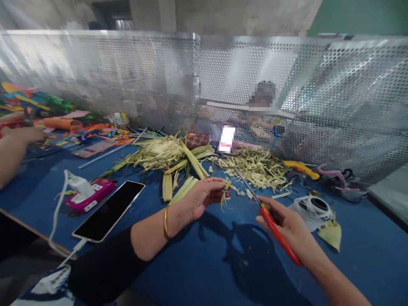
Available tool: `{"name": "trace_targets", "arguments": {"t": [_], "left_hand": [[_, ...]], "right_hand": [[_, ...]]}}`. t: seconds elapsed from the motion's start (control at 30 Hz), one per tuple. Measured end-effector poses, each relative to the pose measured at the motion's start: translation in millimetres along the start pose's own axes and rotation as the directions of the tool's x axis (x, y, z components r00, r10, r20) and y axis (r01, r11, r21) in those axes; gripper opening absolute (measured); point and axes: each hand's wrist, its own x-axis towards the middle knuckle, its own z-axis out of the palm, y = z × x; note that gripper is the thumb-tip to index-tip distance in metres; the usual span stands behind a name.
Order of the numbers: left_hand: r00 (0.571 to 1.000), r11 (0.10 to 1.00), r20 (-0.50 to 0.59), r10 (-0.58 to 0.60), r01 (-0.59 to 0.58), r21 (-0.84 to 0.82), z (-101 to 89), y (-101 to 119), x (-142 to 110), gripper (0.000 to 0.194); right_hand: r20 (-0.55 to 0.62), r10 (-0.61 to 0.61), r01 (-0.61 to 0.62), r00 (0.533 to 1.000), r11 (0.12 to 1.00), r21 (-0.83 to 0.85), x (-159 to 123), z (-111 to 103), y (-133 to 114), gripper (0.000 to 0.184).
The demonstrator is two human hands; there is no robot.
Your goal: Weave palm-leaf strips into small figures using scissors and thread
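My left hand pinches a small woven palm-leaf piece with loose strips hanging below it, just above the blue table. A gold bangle sits on that wrist. My right hand is closed round red-handled scissors, whose metal blades point up-left toward the leaf piece, their tips a little to its right. A pile of green and pale palm leaves lies behind my left hand.
Leaf trimmings heap at the back centre. A black phone and a pink power bank lie at left. A thread spool, folded leaf, yellow tool. Another person's arm at far left. Perforated metal screen behind.
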Motion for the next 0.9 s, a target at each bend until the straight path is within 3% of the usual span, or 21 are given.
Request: {"name": "trace_targets", "arguments": {"t": [0.17, 0.27, 0.53, 0.73, 0.9], "left_hand": [[0.998, 0.998, 0.035, 0.053, -0.053, 0.020, 1.0, 0.2, -0.8, 0.014], [0.998, 0.999, 0.028, 0.050, -0.050, -0.010, 1.7, -1.1, -0.9, 0.018], [0.998, 0.987, -0.021, -0.052, 0.048, -0.156, 0.1, -5.4, 0.2, 0.016], [0.987, 0.960, -0.079, -0.141, 0.117, -0.253, 4.6, -4.7, -2.3, 0.004], [0.978, 0.946, -0.064, -0.198, 0.173, -0.274, 8.6, -3.9, -4.9, 0.012]], "right_hand": [[-0.030, 0.010, -0.013, 1.000, 0.995, -0.095, -0.1, 2.6, 5.0, 0.058], [-0.036, -0.047, 0.041, 0.998, 0.987, -0.155, -0.2, 5.1, 8.1, 0.055], [0.057, -0.304, 0.303, 0.951, 0.879, -0.369, -2.0, 5.9, 10.4, 0.048], [0.073, -0.343, 0.336, 0.936, 0.819, -0.464, -3.0, 6.9, 8.4, 0.048], [0.031, -0.370, 0.331, 0.928, 0.786, -0.523, -2.1, 10.6, 12.6, 0.046]]}}
